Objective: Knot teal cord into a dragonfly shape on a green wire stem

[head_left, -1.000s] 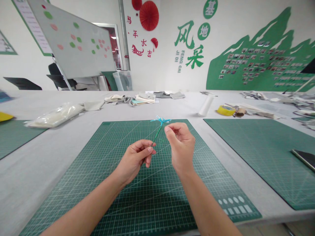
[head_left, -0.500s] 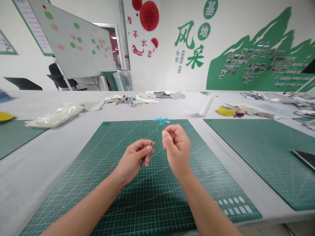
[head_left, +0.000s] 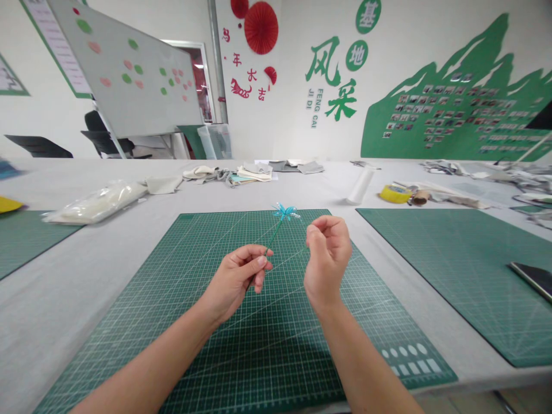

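My left hand (head_left: 239, 279) pinches the lower end of a thin green stem (head_left: 274, 234) that carries small light-blue petals (head_left: 285, 211) at its top. The stem leans up and away over the green cutting mat (head_left: 207, 322). My right hand (head_left: 326, 256) hovers just right of the stem, fingers curled into a pinch; a very fine thread seems to run from it toward the petals, too thin to be sure of. Both forearms reach in from the lower edge.
A second green mat (head_left: 452, 270) lies to the right with a dark phone (head_left: 532, 276) on it. At the back of the grey table sit a yellow tape roll (head_left: 395, 194), a white roll (head_left: 361, 185), folded cloths (head_left: 254, 171) and a plastic bag (head_left: 97, 202).
My right hand has moved to the right, away from the stem, after coming close to it half a second ago. The left hand and the stem have stayed in place.
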Available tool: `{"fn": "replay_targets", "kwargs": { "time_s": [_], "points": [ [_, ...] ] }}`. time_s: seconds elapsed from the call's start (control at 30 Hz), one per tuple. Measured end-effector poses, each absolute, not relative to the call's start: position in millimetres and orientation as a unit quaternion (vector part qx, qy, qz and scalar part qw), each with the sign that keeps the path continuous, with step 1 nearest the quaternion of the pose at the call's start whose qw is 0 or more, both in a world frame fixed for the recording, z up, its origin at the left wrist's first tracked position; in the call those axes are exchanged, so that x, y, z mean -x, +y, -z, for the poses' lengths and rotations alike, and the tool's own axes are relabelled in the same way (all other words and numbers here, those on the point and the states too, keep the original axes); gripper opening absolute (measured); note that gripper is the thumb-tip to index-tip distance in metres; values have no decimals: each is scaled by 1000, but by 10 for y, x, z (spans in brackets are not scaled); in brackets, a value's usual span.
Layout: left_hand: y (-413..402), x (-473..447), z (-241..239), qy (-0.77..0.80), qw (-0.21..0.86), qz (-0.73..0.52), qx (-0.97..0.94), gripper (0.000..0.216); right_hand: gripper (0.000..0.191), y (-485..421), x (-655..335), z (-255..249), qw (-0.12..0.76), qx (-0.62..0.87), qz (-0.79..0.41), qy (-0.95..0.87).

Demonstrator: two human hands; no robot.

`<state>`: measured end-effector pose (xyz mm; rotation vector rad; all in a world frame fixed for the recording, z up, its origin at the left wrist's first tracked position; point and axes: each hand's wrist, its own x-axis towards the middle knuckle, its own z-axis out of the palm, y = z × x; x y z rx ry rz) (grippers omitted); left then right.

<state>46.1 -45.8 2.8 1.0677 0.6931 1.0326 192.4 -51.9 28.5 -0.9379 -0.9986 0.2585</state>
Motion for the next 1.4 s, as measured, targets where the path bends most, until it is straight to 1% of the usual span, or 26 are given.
{"fn": "replay_targets", "kwargs": {
  "time_s": [0.07,0.13,0.27,0.47,0.87,1.13,1.23,1.37,1.4],
  "points": [
    [-460,-462,-30,311,680,-463,-476,17,10,-529,-1930,-304,747,459,-37,-479],
    [-464,-463,-35,313,679,-461,-477,17,16,-547,-1926,-327,709,480,28,-515],
    [-473,-466,-50,312,684,-452,-480,17,14,-561,-1901,-348,656,514,89,-545],
    [-485,-486,-56,311,693,-436,-482,18,6,-522,-1903,-327,654,523,116,-534],
    [-487,-479,-51,291,716,-425,-470,17,9,-536,-1938,-331,668,499,126,-537],
    [-481,-469,-52,293,722,-420,-466,17,6,-567,-1954,-337,655,490,136,-558],
    [-474,-458,-50,292,719,-424,-467,17,12,-590,-1946,-332,640,473,144,-588],
    [-472,-451,-50,291,718,-425,-469,17,4,-585,-1950,-323,652,474,162,-570],
    [-474,-452,-50,291,718,-424,-469,17,7,-578,-1955,-321,654,476,166,-563]
  ]
}}
